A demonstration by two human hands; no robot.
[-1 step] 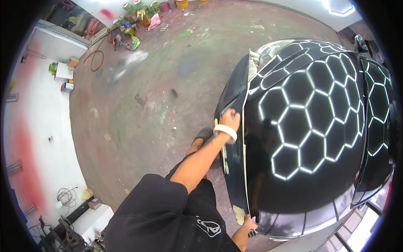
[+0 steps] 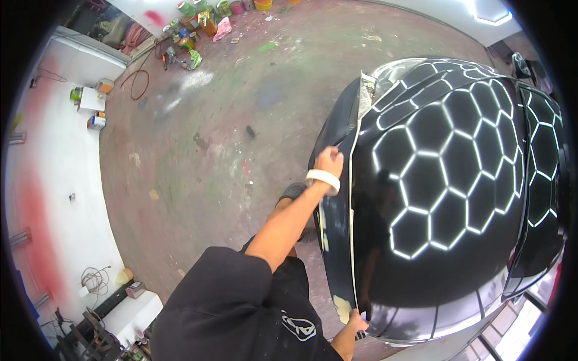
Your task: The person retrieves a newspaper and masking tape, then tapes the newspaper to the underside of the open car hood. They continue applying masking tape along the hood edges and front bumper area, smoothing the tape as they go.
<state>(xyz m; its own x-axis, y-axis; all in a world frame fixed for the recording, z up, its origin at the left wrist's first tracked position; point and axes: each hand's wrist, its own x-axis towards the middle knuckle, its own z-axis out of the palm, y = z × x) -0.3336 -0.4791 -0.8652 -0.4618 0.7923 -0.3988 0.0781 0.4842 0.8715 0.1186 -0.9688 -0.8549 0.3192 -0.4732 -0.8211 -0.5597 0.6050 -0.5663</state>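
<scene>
The front of a black car bonnet (image 2: 415, 271) fills the right side, glossy and covered in hexagonal light reflections. Along its left edge runs a dark, matte bumper (image 2: 337, 259), with a pale gap line between the two. My left hand (image 2: 330, 162), a white band at its wrist, rests on the bumper's upper face with curled fingers. Whatever lies under those fingers is hidden. Down at the near corner, my right hand (image 2: 357, 321) grips the bumper's end beside a cream filler patch (image 2: 342, 308). Its fingertips are partly out of sight.
Printed paper (image 2: 366, 93) sticks out at the headlamp's far corner. Paint cans (image 2: 208, 23) and a pink cloth (image 2: 222, 28) stand by the far wall. A red hose (image 2: 139, 85) coils on the stained floor (image 2: 211, 180). White boxes (image 2: 91, 101) line the left wall.
My left hand has slid a little farther along the bumper, away from me. The right hand stays at the near corner.
</scene>
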